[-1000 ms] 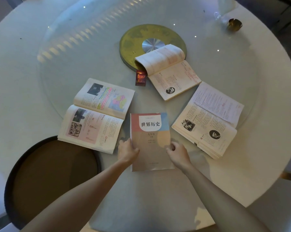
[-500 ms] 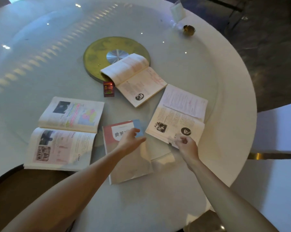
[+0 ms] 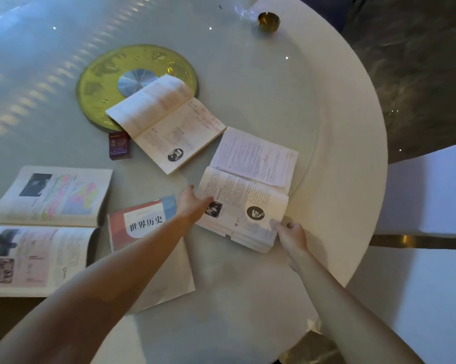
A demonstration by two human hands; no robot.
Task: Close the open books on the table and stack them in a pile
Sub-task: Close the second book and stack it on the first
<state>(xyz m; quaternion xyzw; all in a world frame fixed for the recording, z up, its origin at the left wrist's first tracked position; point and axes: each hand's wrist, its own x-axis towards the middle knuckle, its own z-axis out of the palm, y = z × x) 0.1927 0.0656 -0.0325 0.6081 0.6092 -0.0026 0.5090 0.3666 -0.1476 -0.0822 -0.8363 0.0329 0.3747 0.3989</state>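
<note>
A closed book (image 3: 145, 222) with a red, blue and beige cover lies flat near the table's front, partly under my left forearm. To its right lies an open book (image 3: 248, 190) with round portraits on its pages. My left hand (image 3: 192, 203) rests on that book's left edge. My right hand (image 3: 291, 232) pinches its near right page corner. A second open book (image 3: 166, 122) lies farther back, partly over a gold disc. A third open book (image 3: 45, 227) with coloured pictures lies at the left.
The round white table (image 3: 347, 143) has a glass turntable with a gold centre disc (image 3: 103, 74). A small dark red box (image 3: 119, 145) stands by the far book. A brass ashtray (image 3: 269, 21) sits at the back. A dark round seat is at lower left.
Both hands left the closed book and reached right to the open book with portraits. The left hand now touches its left edge and the right hand grips its corner. The camera swung right.
</note>
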